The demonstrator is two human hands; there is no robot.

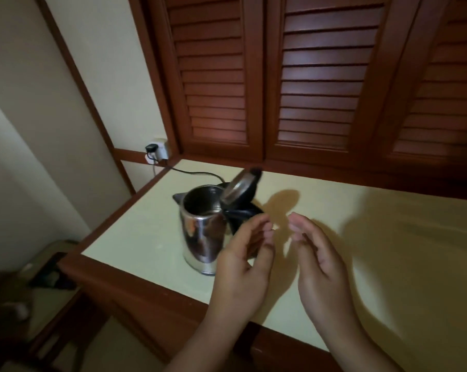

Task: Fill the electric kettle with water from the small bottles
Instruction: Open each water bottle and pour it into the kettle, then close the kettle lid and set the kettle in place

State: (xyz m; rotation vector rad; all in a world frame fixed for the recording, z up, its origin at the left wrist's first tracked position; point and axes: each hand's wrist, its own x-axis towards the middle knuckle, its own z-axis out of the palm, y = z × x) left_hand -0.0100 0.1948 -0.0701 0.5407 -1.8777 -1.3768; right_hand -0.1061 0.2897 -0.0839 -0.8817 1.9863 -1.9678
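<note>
I had the electric kettle (200, 232) standing near the front left corner of the counter (387, 264), its lid (239, 190) flipped up and back on the hinge, the mouth open toward me. Both my hands were empty: the left hand (243, 264) hovered just beside the black handle (240, 214) with the fingers loosely curled and grasping nothing, and the right hand (320, 264) hung over bare counter a little to the right, also relaxed and holding nothing.

The main worry, as I judged it, was that no small bottles were anywhere in sight, so the pour could not start until I found them. The kettle sat close to the counter's front edge, and a careless knock from my left hand could have tipped it or pushed it off. The raised lid leaned over the opening's rear side; it might have dropped shut or crowded a bottle neck during pouring. The room was dim, which would have made the water level hard to read.

A black cord (192, 173) ran from behind the kettle to a plug at the wall socket (157, 153) past the back left corner; spilled water near it would have been a hazard. Louvred wooden doors (320, 76) stood along the back edge. Nothing else lay on the counter.
</note>
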